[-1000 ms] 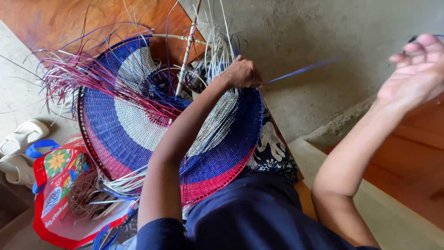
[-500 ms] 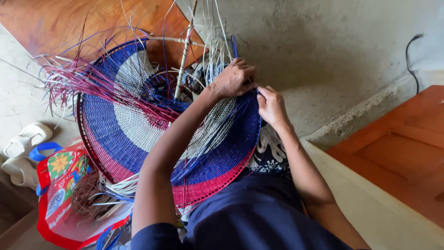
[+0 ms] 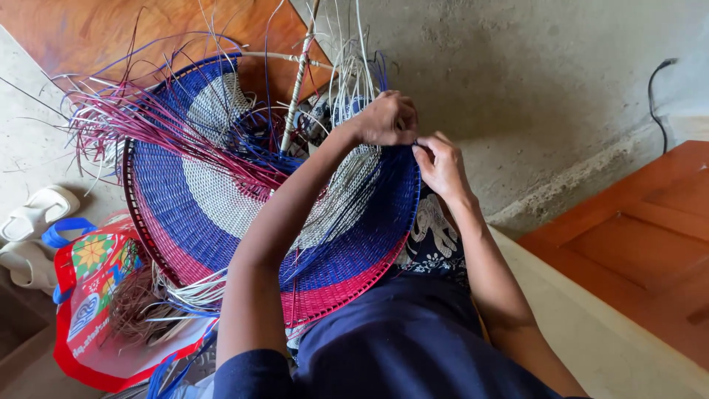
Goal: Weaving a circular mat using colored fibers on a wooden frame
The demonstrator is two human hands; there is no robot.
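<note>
A home craft corner: bare concrete floor, wooden door, white sandals, bag of weaving strips.

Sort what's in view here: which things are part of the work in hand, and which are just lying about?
In the work: left hand and right hand at the rim of the woven disc; loose strands; cane rod.

Lying about: patterned bag; white sandals; black cable; wooden door.
</note>
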